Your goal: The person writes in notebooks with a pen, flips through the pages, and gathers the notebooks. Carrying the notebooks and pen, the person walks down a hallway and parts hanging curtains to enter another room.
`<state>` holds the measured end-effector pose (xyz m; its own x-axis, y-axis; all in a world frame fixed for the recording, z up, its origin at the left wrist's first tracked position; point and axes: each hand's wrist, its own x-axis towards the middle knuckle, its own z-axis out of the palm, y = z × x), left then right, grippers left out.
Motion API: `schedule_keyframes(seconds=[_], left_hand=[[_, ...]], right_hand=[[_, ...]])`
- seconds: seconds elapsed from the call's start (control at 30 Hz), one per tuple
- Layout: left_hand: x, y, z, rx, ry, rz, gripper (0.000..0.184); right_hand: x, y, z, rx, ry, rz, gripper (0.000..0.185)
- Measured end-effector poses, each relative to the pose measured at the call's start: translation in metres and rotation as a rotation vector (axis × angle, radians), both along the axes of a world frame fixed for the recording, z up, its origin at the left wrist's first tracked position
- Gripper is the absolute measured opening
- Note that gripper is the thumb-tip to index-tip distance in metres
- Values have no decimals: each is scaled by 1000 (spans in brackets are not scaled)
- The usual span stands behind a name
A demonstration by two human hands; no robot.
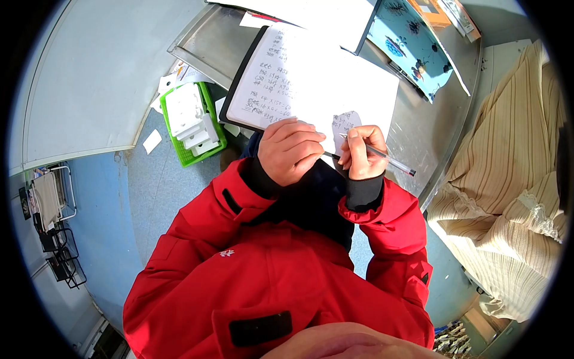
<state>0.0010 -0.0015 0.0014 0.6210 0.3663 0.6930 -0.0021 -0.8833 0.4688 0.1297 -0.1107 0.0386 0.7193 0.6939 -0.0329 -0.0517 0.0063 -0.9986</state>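
Observation:
An open notebook [258,84] with a black cover lies on a metal table, its left page filled with handwritten lines. Much of the right page is washed out by bright light. My left hand [292,149] rests on the notebook's lower edge, fingers stretched out and lying close together. Over the right page, my right hand [363,153] pinches a clear-barrelled pen [399,165] with a dark end. Some writing sits in the shadow just above the pen's tip, which the fingers partly hide.
A green basket [218,141] with white plastic pieces stands on the floor at the left. A blue illustrated folder [406,51] lies on the metal table [439,113]. Striped beige cloth [499,167] hangs at the right. A white paper slip [152,141] lies on the floor.

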Motion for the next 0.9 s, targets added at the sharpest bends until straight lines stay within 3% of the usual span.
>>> schedule_keyframes(seconds=[0.9], left_hand=[[0, 2, 0, 2, -6, -27, 21]], right_hand=[[0, 0, 0, -5, 19, -7, 12]])
